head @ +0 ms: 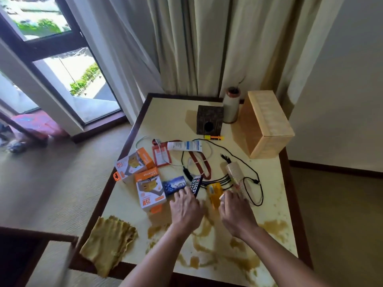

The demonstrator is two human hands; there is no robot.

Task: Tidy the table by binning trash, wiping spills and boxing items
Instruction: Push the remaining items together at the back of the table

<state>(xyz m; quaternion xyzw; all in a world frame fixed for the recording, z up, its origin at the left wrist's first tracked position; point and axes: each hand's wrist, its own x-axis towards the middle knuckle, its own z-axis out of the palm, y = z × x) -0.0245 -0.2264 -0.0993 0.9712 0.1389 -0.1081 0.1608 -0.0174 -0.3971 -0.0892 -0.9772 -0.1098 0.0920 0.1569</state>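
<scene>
Okay, left hand (186, 206) is touching the remote (195, 184) with straight fingers, right hand (236, 212) is reaching by the paper cups (235, 175), grip unclear; lifting items clear of the spill (273, 226) is looking wisest.

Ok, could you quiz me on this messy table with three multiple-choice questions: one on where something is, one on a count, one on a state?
1. Where on the cream table does the yellow woven cloth lie? A the near-left corner; B the far-right corner; C the middle.
2. How many orange-and-white cardboard boxes are there? A one; B two; C four.
3. How does the stack of paper cups sit? A upright; B lying on its side; C crushed flat.

Answers: 1 A, it drapes over that corner's edge. 2 B, two sit side by side at the left. 3 B, its length rests on the tabletop.
</scene>
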